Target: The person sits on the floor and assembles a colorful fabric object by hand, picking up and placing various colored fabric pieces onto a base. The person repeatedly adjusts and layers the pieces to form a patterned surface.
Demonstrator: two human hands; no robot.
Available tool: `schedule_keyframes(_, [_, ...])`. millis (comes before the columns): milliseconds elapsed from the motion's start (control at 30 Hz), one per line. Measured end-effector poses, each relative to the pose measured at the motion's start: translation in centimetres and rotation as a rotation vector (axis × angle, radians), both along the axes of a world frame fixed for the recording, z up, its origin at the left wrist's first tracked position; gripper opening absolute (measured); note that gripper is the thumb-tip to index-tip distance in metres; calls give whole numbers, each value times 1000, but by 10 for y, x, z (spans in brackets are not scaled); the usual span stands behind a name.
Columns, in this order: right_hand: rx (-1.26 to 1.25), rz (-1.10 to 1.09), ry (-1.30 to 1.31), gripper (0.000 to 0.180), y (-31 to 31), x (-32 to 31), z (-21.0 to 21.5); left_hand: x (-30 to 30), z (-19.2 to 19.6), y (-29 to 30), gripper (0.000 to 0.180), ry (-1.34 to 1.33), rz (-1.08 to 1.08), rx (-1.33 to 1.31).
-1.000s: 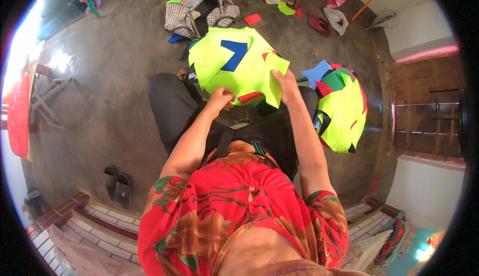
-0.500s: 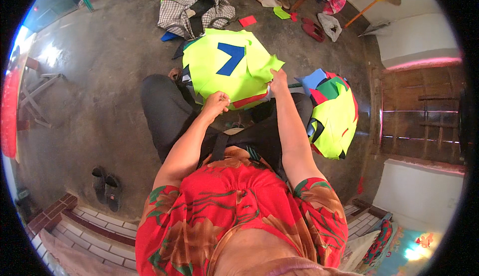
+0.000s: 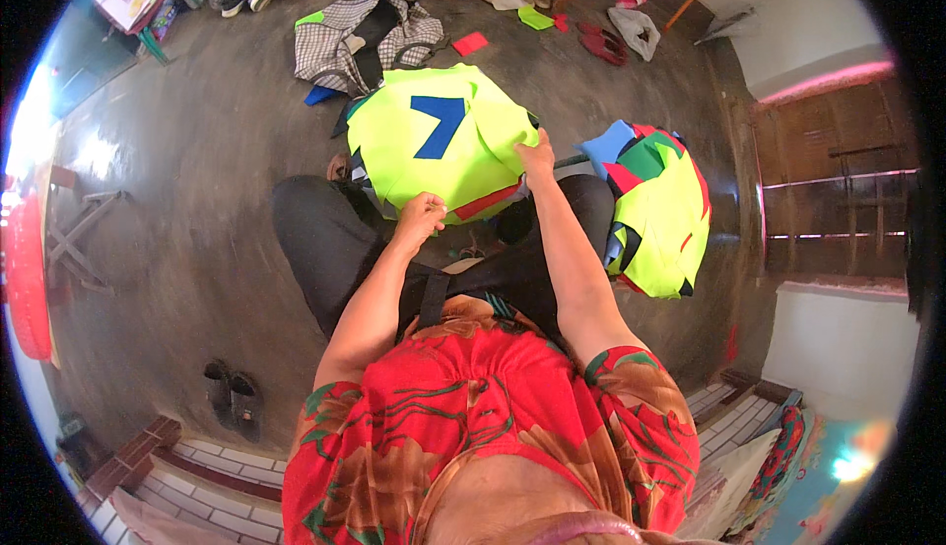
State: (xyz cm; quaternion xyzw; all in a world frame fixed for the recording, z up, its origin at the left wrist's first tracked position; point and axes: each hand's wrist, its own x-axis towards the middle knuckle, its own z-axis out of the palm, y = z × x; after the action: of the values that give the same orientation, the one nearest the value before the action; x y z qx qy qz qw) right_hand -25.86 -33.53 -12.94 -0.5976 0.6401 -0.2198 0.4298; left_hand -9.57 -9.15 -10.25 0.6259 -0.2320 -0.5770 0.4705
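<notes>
A big yellow-topped cloth heap is lying between the fingers of the left hand and the right hand, the bent legs seemingly steadying it. A second heap is sitting rightward of the right fingers, likely for easy reach. Checked cloth is lying well beyond the left fingers (out of the way, I'd guess). The right fingers are pinching the big heap's edge, probably for control; the left are resting curled nearby, pinching what, I can't tell. Between them, farther forward, a blue patch is lying on top.
</notes>
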Motion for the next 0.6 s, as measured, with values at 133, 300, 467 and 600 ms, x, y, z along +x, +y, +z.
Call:
schedule_keyframes(133, [-386,160,557,74,58,32,60,9,-1,8,21,-48,22,24])
schedule_keyframes(300, [-439,532,677,69,87,31,55,1,2,6,17,-85,47,-34])
schedule_keyframes(467, [-229,719,729,68,100,35,54,1,3,4,19,-169,-4,12])
schedule_keyframes(600, [-162,747,763,73,97,33,61,-1,-9,4,19,-158,-35,4])
